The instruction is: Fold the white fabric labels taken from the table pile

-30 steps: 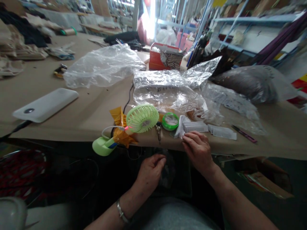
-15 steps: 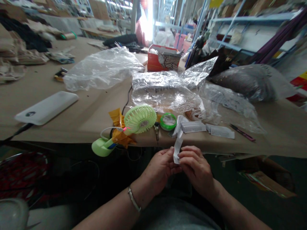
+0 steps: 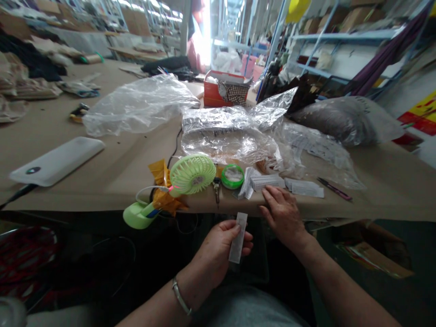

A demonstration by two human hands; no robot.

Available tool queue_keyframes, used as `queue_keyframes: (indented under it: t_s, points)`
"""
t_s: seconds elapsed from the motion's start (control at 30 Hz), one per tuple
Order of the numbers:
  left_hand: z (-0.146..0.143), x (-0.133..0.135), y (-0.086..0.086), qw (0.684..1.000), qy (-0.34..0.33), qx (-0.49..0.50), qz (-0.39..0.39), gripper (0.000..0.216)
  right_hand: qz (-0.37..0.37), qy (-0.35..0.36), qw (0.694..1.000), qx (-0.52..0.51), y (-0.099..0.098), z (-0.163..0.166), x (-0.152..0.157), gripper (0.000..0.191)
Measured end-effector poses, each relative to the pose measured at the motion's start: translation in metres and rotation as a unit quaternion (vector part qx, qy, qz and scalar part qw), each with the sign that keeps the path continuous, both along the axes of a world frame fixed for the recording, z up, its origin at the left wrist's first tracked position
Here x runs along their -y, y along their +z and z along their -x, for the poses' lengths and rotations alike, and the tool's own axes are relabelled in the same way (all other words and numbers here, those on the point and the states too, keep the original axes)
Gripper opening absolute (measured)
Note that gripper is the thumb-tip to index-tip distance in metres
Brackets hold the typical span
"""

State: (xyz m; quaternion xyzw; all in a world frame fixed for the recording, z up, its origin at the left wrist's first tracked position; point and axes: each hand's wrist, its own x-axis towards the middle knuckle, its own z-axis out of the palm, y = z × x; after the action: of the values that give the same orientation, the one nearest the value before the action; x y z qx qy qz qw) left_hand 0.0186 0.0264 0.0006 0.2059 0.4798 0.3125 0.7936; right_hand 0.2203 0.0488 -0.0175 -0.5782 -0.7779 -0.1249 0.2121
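My left hand (image 3: 218, 245) is below the table edge, its fingers closed on a narrow white paper label strip (image 3: 237, 237) held upright. My right hand (image 3: 281, 211) rests on the table edge, fingers spread, its tips touching a small stack of white labels (image 3: 267, 181). More white labels (image 3: 304, 187) lie just to the right of that stack. A green tape roll (image 3: 232, 176) sits left of the stack, next to a small key (image 3: 217, 187).
A light green hand fan (image 3: 191, 174) taped with yellow tape stands at the table edge. Crumpled clear plastic bags (image 3: 228, 136) lie behind. A white power bank (image 3: 56, 160) is at left, a pink-handled tool (image 3: 333, 188) at right, a red box (image 3: 221, 91) further back.
Both hands held the strip half a second ago. Now the right hand has gone back up to the label stack and the left hand keeps the strip, lower down.
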Motion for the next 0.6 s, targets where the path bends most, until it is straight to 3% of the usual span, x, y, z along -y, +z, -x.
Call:
queue_keyframes:
  t_s: [0.2, 0.37, 0.47, 0.6]
  points:
    - [0.001, -0.001, -0.006, 1.0, 0.0, -0.011, 0.005, 0.009, -0.035, 0.043, 0.994, -0.096, -0.005, -0.008, 0.002, 0.012]
    - [0.0, -0.003, 0.0, 1.0, 0.0, -0.016, 0.018, 0.009, -0.046, 0.077, 0.97, -0.226, -0.001, -0.004, 0.009, 0.008]
    - [-0.002, -0.003, 0.001, 1.0, -0.005, 0.021, 0.015, 0.011, -0.027, 0.16, 0.952, -0.259, 0.004, 0.015, 0.024, 0.01]
    - [-0.004, -0.002, -0.001, 0.994, 0.016, 0.104, -0.024, 0.013, 0.003, 0.276, 0.941, -0.196, 0.008, 0.047, 0.044, 0.011]
